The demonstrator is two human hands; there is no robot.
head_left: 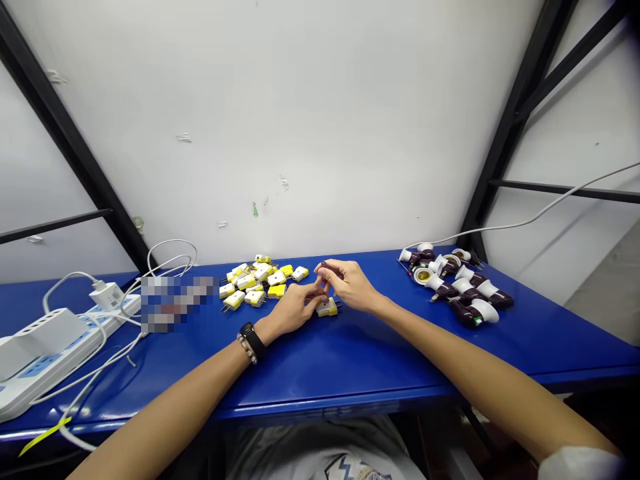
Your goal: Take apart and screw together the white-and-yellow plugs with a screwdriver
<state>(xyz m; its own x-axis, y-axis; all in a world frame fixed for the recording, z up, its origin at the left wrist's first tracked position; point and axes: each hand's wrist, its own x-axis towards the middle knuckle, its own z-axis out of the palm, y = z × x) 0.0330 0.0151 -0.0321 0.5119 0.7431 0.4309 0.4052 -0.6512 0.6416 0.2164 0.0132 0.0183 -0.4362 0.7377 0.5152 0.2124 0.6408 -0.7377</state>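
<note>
My left hand [295,310] and my right hand [349,283] meet over the middle of the blue table [350,360]. The left fingers curl around a small yellow-and-white plug [327,308] that rests on the table. The right fingers pinch a small dark piece [324,266] just above it. A black watch and a bead bracelet sit on my left wrist [250,341].
A heap of several yellow-and-white plugs [257,283] lies behind my left hand. Dark brown and white lamp sockets [457,283] are piled at the right, with a white cable running off. A white power strip [45,353] with a charger and cables occupies the left end.
</note>
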